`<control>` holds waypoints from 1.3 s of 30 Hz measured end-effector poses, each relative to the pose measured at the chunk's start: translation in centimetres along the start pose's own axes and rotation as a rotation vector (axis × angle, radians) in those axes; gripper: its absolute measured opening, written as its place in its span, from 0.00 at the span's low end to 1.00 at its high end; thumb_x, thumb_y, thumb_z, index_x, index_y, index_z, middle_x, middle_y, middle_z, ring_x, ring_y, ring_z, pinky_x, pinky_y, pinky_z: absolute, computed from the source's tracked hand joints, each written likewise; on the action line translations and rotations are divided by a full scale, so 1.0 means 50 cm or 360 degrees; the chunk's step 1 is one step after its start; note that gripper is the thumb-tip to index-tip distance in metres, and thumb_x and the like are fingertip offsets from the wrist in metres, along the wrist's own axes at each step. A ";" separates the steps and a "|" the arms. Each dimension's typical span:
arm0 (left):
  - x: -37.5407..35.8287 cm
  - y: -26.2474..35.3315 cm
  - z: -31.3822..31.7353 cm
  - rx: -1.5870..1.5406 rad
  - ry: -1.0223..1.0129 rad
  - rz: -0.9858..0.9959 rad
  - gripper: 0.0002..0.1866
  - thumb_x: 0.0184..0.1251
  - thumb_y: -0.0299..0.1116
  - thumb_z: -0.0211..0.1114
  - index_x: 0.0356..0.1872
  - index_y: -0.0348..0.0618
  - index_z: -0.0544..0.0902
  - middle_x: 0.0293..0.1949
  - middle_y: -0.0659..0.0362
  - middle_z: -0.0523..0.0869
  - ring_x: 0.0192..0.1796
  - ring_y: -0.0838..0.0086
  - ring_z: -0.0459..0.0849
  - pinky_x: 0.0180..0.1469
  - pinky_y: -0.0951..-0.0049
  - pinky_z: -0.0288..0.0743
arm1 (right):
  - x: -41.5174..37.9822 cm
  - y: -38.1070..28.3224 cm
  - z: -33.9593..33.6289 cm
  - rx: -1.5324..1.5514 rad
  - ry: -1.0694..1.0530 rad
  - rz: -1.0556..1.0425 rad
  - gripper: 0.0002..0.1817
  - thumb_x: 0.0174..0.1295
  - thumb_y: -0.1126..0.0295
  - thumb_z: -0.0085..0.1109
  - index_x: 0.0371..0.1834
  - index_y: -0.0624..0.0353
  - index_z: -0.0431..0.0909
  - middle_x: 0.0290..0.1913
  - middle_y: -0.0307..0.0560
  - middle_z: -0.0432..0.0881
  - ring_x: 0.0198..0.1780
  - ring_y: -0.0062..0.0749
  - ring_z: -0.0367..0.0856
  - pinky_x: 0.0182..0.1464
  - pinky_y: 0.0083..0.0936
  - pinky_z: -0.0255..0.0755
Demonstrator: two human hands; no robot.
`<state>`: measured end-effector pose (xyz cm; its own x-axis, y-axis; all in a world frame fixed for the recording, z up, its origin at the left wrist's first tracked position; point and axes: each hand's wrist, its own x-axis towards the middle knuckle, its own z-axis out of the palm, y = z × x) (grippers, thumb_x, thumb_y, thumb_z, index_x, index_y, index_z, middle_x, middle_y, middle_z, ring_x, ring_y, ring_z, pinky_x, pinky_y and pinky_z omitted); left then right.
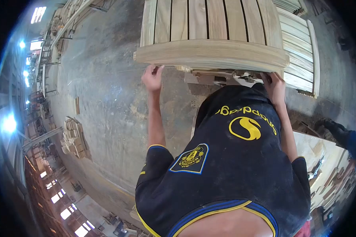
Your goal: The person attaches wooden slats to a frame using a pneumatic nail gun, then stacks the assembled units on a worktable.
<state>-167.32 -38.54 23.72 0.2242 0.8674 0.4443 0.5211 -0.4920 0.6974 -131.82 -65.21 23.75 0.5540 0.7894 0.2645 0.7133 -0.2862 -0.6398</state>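
Note:
A slatted wooden panel (209,51), pale and with dark gaps between its slats, lies before me on top of a stack. My left hand (152,78) is at the left end of its near rail, fingers curled against the lower edge. At the right end of the same rail, my right hand (273,85) has its fingers bent under the edge, and the fingertips are partly hidden. Beneath the rail, between my hands, show the ends of more wooden pieces (184,68) and some darker parts that I cannot make out.
More slatted panels (298,51) are stacked at the right. A pile of wooden strips (74,138) lies on the concrete floor (106,98) at the left. Behind me on the right is a pale board (314,152) near loose wood pieces, with another person (342,136) partly visible.

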 end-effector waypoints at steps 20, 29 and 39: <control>0.046 0.016 -0.027 0.0118 -0.0562 0.0070 0.10 0.53 0.30 0.71 0.33 0.36 0.83 0.28 0.49 0.84 0.27 0.66 0.82 0.33 0.73 0.73 | -0.012 0.003 0.014 -0.0040 0.0015 0.0200 0.12 0.53 0.66 0.65 0.26 0.64 0.76 0.26 0.55 0.78 0.28 0.52 0.79 0.30 0.39 0.73; 0.072 0.018 -0.045 0.0199 -0.0725 0.0157 0.08 0.54 0.28 0.69 0.31 0.34 0.82 0.23 0.51 0.80 0.23 0.72 0.74 0.30 0.76 0.69 | -0.007 0.029 0.012 0.0135 0.0057 -0.0046 0.09 0.53 0.71 0.64 0.27 0.64 0.75 0.24 0.54 0.75 0.27 0.52 0.78 0.29 0.40 0.71; 0.078 -0.006 -0.063 0.0086 -0.0910 -0.0070 0.08 0.60 0.29 0.66 0.32 0.32 0.83 0.24 0.58 0.82 0.28 0.80 0.76 0.35 0.78 0.71 | -0.007 0.046 0.001 0.0270 0.0016 -0.0294 0.10 0.57 0.70 0.61 0.25 0.63 0.71 0.24 0.51 0.73 0.27 0.50 0.76 0.30 0.40 0.70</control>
<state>-169.19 -35.23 27.03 0.6033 0.7970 0.0305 0.5779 -0.4632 0.6719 -130.40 -66.09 22.15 0.4257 0.8141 0.3950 0.7211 -0.0415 -0.6916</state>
